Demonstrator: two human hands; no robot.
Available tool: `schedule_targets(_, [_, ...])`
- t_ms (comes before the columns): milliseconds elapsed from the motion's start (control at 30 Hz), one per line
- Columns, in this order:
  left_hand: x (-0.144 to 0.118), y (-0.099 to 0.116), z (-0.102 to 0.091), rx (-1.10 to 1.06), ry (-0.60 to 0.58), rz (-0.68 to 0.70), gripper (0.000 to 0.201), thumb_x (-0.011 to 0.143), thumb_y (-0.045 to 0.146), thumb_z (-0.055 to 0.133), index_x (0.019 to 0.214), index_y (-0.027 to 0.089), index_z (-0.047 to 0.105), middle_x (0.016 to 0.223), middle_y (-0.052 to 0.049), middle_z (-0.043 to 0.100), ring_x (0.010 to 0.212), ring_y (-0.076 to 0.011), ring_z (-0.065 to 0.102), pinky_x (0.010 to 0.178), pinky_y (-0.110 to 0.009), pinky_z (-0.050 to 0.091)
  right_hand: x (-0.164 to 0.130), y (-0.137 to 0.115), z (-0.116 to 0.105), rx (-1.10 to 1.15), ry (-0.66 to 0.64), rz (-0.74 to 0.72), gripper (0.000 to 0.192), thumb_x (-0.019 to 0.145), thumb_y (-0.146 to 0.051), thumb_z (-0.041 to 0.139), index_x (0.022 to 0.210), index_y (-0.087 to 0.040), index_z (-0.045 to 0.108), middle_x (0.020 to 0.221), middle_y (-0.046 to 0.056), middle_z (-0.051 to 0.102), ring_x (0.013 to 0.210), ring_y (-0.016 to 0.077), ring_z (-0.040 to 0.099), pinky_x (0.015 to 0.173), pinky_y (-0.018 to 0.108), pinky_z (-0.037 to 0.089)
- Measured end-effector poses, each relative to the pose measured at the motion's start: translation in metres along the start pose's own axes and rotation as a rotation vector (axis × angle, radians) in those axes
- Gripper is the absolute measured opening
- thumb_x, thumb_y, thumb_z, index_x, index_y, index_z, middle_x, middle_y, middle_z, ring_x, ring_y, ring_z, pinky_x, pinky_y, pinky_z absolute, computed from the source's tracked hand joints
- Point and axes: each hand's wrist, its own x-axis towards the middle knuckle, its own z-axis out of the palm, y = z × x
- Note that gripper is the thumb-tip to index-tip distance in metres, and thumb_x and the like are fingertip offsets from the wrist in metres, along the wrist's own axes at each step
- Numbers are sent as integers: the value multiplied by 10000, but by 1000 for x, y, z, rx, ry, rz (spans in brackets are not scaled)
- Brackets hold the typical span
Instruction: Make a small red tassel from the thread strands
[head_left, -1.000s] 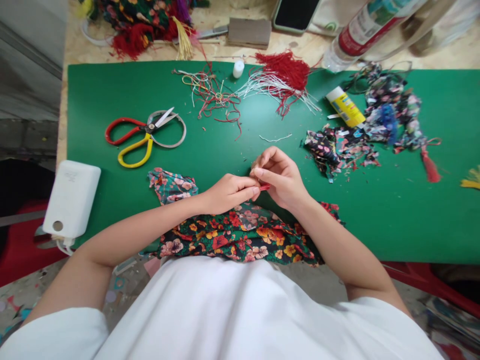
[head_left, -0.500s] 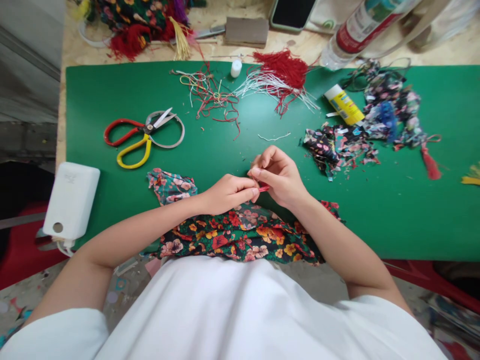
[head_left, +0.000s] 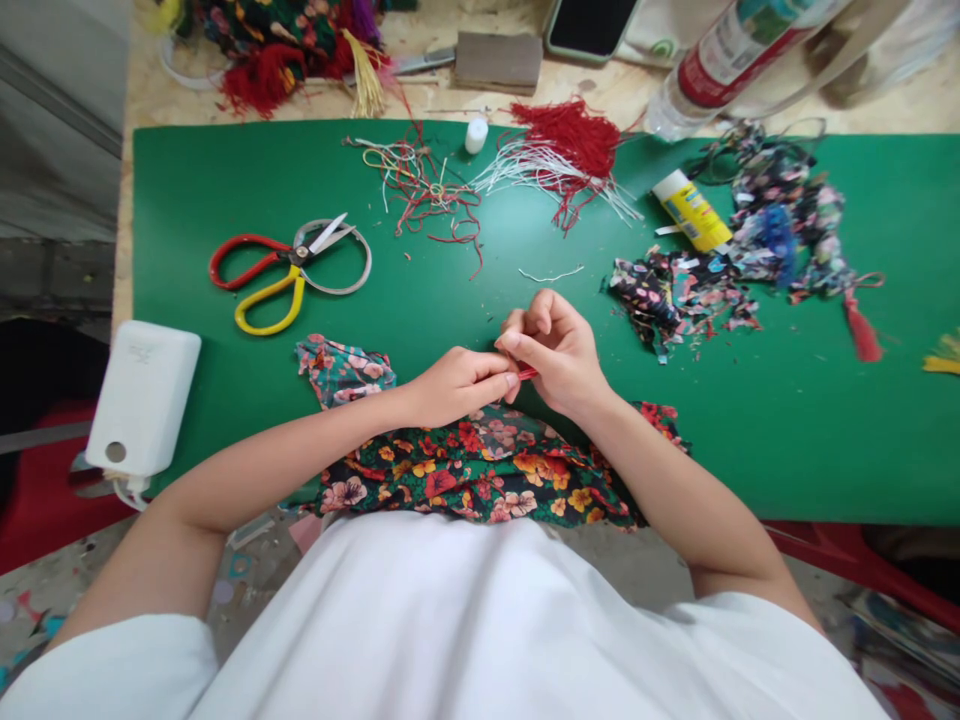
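My left hand (head_left: 459, 384) and my right hand (head_left: 559, 350) meet fingertip to fingertip over the green mat (head_left: 225, 180). Between them they pinch a small red piece (head_left: 528, 374), thin like a cord or strip; most of it is hidden by the fingers. A dark floral fabric (head_left: 480, 465) with red, orange and pink flowers lies under both wrists at the mat's near edge. A teal floral scrap (head_left: 341, 366) sticks out to the left of my left hand.
Red-and-yellow-handled scissors (head_left: 289, 268) lie at the left. Loose cords (head_left: 424, 185) and red tassels (head_left: 566, 140) sit at the back. A glue stick (head_left: 690, 210) and fabric scraps (head_left: 679, 295) are at right, a white box (head_left: 142, 395) at the left edge.
My right hand's fingers have curled in a little tighter over the red piece. My left hand stays where it was.
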Motion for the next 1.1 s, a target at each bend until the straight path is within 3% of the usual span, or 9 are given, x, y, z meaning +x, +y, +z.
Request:
schedule_targets(533, [-1,-3,-1,-30,6,-9,297,884,322,434,714,132,586,526,56,441,506,-55,398,554,-195,317,2,1,0,-57,25,-12,436,661,-295,789,655,-206,362,635,-60,549,563,56,478,527,185,397])
schedule_targets(700, [-1,-8,4,-283,63,-58,323,884,399,448,720,137,546,476,79,343,423,-38,312,464,-190,260,3,2,-4,-164,14,-59,372,721,-359,741,712,-216,397,727,-38,588,637,83,543,598,223,455])
schedule_targets(800, [0,-9,6,-537,68,-111,363,851,491,486,718,152,496,451,106,256,370,-26,223,401,-183,192,2,0,-11,-367,42,-190,284,778,-409,677,821,-226,464,908,9,631,852,133,597,775,293,487])
schedule_targets(900, [3,-7,7,-695,113,-151,388,805,526,547,699,165,453,454,123,213,351,-12,167,371,-168,157,0,-4,-18,-585,178,-369,237,818,-419,625,924,-239,512,1029,31,611,984,171,570,897,350,455])
schedule_targets(1000, [4,-5,6,-742,207,-138,392,788,525,575,698,164,450,458,124,215,348,-7,171,361,-157,160,-4,-7,-23,-648,303,-475,179,840,-402,600,903,-244,545,947,31,578,924,177,558,872,347,454])
schedule_targets(1100, [4,-5,6,-728,298,-98,390,792,526,573,704,161,466,462,119,228,348,-7,192,361,-158,176,-10,-11,-20,-657,204,-384,192,842,-411,595,785,-230,563,762,17,542,761,166,539,774,330,462])
